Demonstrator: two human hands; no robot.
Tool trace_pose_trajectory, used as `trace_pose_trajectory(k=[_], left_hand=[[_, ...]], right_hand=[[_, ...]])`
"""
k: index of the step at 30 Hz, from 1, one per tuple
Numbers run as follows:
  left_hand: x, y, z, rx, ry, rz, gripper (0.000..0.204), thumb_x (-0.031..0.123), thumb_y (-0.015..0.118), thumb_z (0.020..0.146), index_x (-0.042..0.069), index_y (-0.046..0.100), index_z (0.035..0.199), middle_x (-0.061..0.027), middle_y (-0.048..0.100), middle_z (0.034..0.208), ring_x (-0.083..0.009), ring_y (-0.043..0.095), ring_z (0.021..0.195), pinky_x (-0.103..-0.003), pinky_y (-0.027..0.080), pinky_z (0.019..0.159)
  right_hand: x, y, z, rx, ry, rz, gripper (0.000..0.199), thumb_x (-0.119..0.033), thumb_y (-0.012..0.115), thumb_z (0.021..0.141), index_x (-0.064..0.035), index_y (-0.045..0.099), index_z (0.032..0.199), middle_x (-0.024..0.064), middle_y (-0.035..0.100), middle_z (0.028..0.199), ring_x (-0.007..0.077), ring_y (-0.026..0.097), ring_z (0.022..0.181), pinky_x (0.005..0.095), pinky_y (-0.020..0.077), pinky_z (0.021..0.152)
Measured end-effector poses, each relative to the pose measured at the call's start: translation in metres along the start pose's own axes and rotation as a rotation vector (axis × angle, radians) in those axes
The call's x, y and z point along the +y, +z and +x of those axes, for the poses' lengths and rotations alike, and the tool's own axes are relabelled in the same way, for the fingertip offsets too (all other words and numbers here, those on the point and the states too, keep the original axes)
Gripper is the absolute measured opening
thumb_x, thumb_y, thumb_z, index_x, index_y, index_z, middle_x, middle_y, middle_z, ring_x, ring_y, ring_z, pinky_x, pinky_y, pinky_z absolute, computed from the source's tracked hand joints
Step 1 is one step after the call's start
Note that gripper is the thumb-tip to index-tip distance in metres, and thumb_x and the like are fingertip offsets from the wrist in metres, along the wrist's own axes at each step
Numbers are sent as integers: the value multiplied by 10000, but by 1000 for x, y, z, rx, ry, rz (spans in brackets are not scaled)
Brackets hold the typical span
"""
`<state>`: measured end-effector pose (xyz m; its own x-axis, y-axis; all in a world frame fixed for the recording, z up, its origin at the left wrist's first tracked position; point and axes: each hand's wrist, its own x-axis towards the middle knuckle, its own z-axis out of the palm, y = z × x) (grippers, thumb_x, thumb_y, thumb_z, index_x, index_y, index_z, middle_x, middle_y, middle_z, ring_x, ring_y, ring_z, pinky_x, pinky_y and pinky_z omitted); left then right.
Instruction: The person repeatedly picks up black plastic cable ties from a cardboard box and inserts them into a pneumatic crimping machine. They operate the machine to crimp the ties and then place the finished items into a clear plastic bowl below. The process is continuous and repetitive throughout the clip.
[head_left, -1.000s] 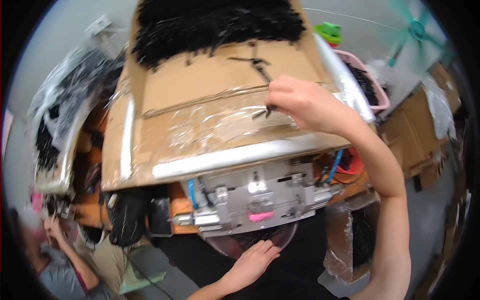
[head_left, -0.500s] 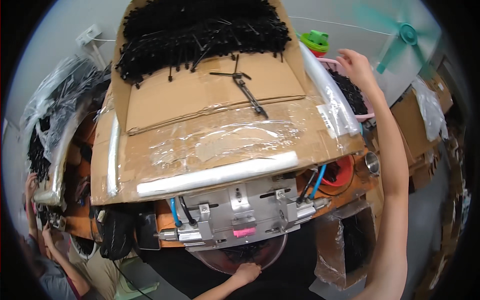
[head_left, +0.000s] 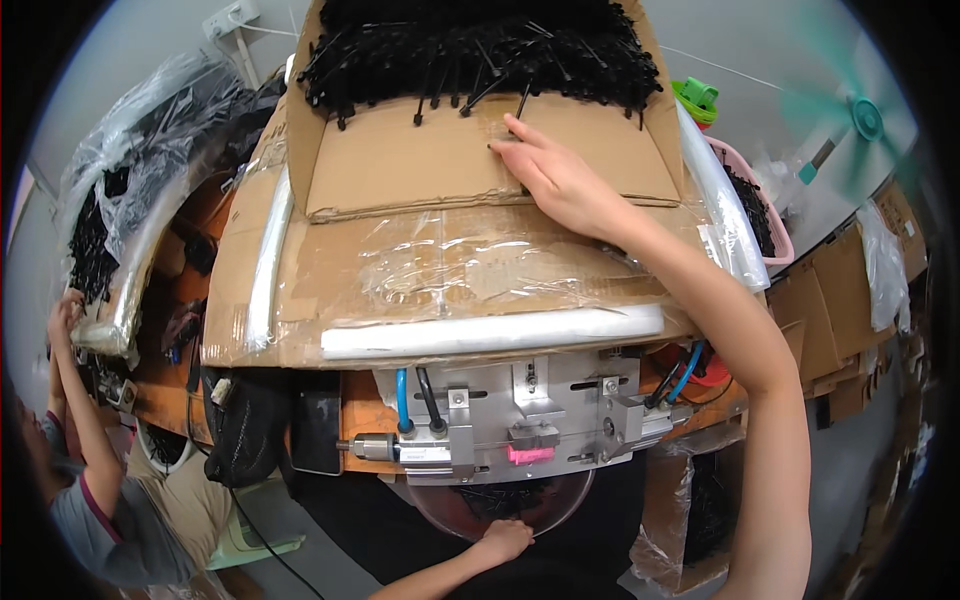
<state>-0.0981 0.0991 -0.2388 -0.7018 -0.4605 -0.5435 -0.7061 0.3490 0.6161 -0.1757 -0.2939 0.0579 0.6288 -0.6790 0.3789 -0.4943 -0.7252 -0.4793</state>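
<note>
My right hand (head_left: 562,182) reaches over the cardboard box (head_left: 390,175), its fingers closing around thin black rods (head_left: 524,98) on the bare flap. The hand covers most of these rods, and only short ends show. Behind the fingertips lies a dense heap of similar black rods with thicker heads (head_left: 480,60). My left hand (head_left: 508,540) is closed at the near rim of a clear bowl (head_left: 570,515) below the bench; what its fingers hold is hidden. Dark pieces lie in the bowl. Above it stands a metal fixture (head_left: 490,405) with a pink block (head_left: 530,455).
Blue air tubes (head_left: 404,395) run into the fixture. On the right are a pink basket (head_left: 785,240) of black parts, a spinning green fan (head_left: 864,118) and a carton (head_left: 665,520). A co-worker (head_left: 120,520) handles parts at the left, beside a plastic-covered box (head_left: 125,320).
My right hand has swung from beside the pink basket down and left onto the black rods on the flap. My left hand stays at the bowl. The view has shifted.
</note>
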Motion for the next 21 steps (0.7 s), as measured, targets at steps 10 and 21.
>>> trace_pose_trajectory(k=[10, 21], left_hand=[[43, -149, -130, 279, 378, -209, 401, 310, 535, 979, 55, 563, 1287, -120, 637, 1037, -286, 632, 971, -377, 541, 791], [-5, -370, -153, 1601, 59, 237, 128, -13, 630, 851, -2, 612, 977, -114, 583, 944, -266, 586, 800, -340, 471, 737]], right_hand=[[-44, -56, -30, -55, 254, -180, 260, -215, 646, 927, 10, 671, 1054, 123, 663, 1111, 212, 647, 951, 319, 510, 791], [-72, -16, -62, -204, -132, -291, 90, -47, 637, 842, 6, 571, 874, 167, 630, 867, 368, 612, 853, 438, 494, 764]])
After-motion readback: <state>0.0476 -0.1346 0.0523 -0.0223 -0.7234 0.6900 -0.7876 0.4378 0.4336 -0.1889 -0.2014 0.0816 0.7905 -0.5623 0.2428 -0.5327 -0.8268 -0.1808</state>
